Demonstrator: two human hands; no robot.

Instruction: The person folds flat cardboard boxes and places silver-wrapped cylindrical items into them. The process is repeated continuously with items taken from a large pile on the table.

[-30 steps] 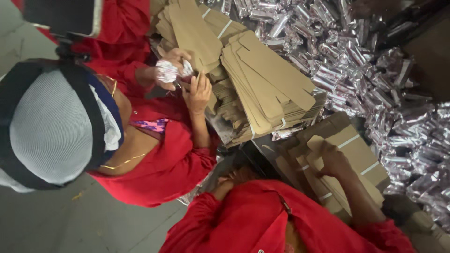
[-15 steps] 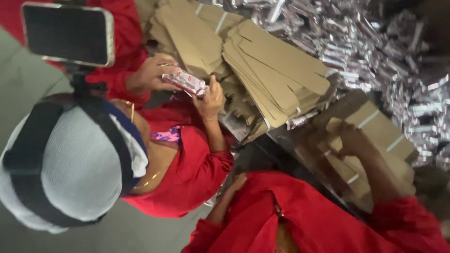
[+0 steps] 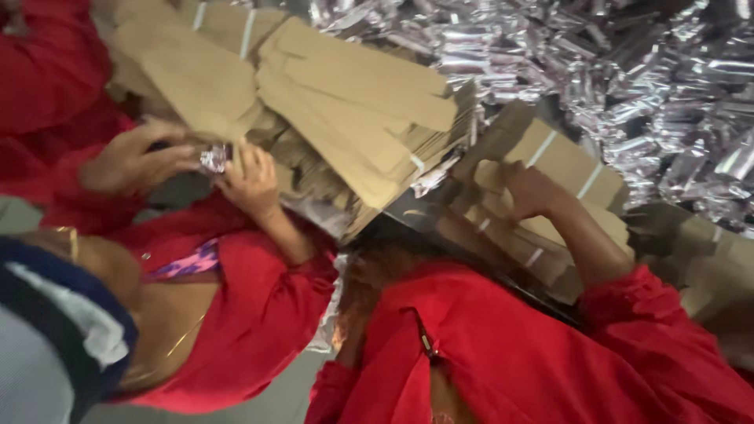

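Hands of two people in red: at left, one pair of hands [image 3: 251, 182] grips a silver packet [image 3: 214, 157]; at right, another hand [image 3: 530, 190] closes on a cardboard stack [image 3: 567, 161]. Foil heap [image 3: 628, 78] lies far. The wearer's own hands are unseen.

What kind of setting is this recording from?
Probably a packing line in a factory: a heap of silver foil sachets, stacks of flat brown cartons, and people in red work coats, one holding a foil sachet.
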